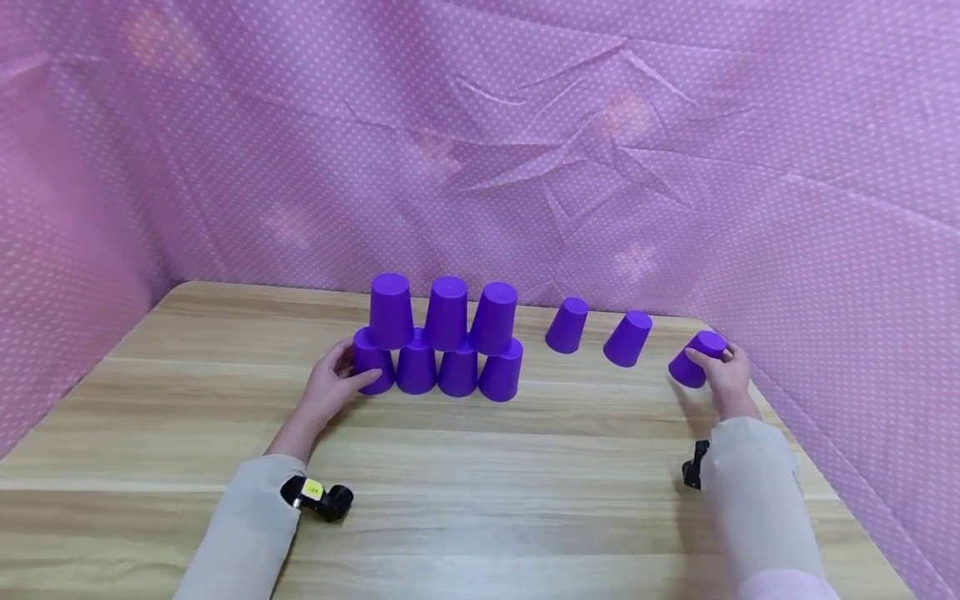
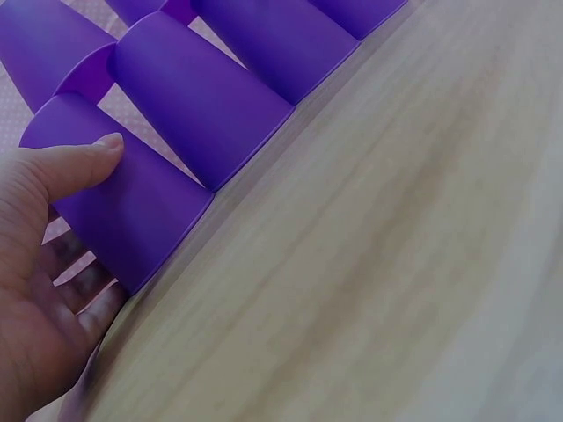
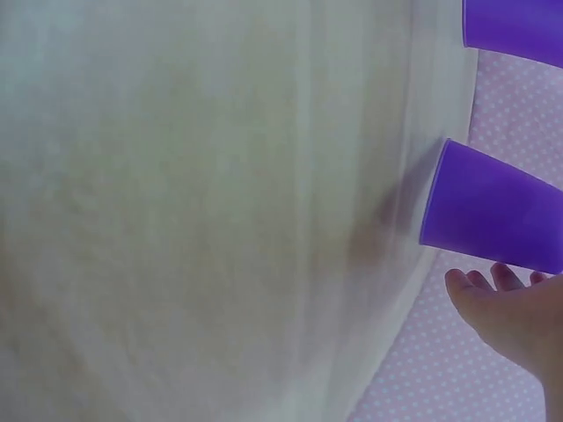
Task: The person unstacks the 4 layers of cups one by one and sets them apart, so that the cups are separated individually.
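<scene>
Several purple cups stand upside down in two rows on the left: a lower row and three more cups (image 1: 447, 315) across its gaps. My left hand (image 1: 333, 385) holds the leftmost lower cup (image 1: 372, 364), its thumb across the front and its fingers at the far left side. On the right stand two single inverted cups, one purple cup (image 1: 567, 326) nearer the stack and another cup (image 1: 627, 340) beside it. Farthest right, my right hand (image 1: 727, 375) holds an inverted purple cup (image 1: 686, 371), thumb in front. In the right wrist view its fingers lie along that cup's side (image 3: 497, 211).
The wooden table (image 1: 450, 500) has its back edge just behind the cups. Pink dotted cloth (image 1: 337, 150) hangs behind and at both sides. The right table edge (image 1: 795, 450) runs close to my right hand. A dark shadow (image 3: 378, 224) falls on the tabletop beside the right-hand cup.
</scene>
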The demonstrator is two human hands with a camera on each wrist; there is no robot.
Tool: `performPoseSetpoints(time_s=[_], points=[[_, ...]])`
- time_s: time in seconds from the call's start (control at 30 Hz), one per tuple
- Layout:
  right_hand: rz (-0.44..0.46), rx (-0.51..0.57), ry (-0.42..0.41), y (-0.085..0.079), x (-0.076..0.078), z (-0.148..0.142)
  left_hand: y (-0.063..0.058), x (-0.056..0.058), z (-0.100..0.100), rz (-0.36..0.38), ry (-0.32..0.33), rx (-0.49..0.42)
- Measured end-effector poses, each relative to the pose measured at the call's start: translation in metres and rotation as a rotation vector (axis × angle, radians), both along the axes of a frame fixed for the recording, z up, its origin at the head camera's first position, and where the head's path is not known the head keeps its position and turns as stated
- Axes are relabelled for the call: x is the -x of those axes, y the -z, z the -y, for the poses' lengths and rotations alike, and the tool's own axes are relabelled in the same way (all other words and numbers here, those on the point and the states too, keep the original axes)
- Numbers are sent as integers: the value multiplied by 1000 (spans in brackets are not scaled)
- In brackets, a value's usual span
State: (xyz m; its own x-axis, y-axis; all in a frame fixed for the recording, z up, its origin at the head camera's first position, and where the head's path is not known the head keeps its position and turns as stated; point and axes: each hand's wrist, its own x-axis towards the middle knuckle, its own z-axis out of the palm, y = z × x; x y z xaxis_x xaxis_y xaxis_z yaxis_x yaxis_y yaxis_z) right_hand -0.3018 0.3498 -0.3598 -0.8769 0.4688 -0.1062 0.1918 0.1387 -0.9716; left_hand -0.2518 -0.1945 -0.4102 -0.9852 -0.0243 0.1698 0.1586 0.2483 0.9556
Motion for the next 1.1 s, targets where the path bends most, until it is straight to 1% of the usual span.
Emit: performPoseSetpoints(time_s=[0.1,0.23,0.4,0.53,0.57,0.7,0.8,0.83,1.0,1.1], points=[[4,-37,-12,-3,1,2,0,-1,1,-9,2,-3],[-11,-80,-28,-7,4,3,-1,-2,0,-12,1,-7],[-40,-68,-35,-11,8,0,-1,-1,0,-5,0,-11],[-41,-89,-53,-19,6,2,-1,-1,1,-10,0,-12],[-33,-107,-59,-23,5,4,-1,-1,1,-11,0,-9],[-39,-164,-74,-29,3,5,0,0,1,-14,-1,-4],[-63,-197,-75,-32,2,6,0,0,1,-9,2,-10],[-75,-204,-79,-34,1,7,-3,-1,0,-5,3,-17],[-124,-237,-105,-44,-1,18,-5,-3,-1,-3,8,-23],[-139,-256,-102,-50,0,25,-1,0,0,-14,5,-7]])
